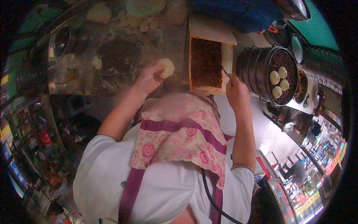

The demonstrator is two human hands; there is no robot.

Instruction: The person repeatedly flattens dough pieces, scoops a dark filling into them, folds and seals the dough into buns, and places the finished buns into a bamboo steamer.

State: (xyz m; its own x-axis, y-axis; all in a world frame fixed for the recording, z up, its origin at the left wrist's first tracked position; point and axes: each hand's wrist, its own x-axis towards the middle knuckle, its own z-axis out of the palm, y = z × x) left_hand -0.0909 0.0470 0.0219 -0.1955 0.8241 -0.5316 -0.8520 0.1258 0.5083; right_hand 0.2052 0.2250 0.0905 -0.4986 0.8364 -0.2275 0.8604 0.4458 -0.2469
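Observation:
My left hand holds a round, flat piece of pale dough above the worktop. In my right hand is the handle of a thin utensil; its exact kind is hard to tell. The utensil's tip reaches the right side of a dark brown, crumbly filling. A rectangular, pale box holds this filling, heaped toward its left. To the right of my right hand, several pale filled buns sit on the top tier of a round stacked steamer.
Small dough pieces and a larger lump of dough lie on the floured worktop. A smaller dough piece rests at left. Dark blue cloth is beyond the box. A bowl of orange-brown food stands beside the steamer.

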